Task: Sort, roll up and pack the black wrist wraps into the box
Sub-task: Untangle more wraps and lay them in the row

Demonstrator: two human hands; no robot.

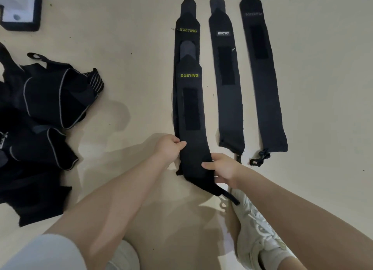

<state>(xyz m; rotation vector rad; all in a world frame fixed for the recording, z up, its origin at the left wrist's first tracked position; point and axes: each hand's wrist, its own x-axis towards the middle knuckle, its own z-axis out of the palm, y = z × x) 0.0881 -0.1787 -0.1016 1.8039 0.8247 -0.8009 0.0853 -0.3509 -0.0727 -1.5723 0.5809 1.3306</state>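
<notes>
While both hands pinched the near end of the top wrap (189, 116) on the floor, left hand (168, 146) and right hand (222, 168) at its edges, rolling crooked looked likely; it probably sat askew on its twin (186, 35) underneath.

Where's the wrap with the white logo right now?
In the head view it lies flat on the floor right of centre, the white-logo wrap between the stacked XUEYING wraps and the longest wrap.
</notes>
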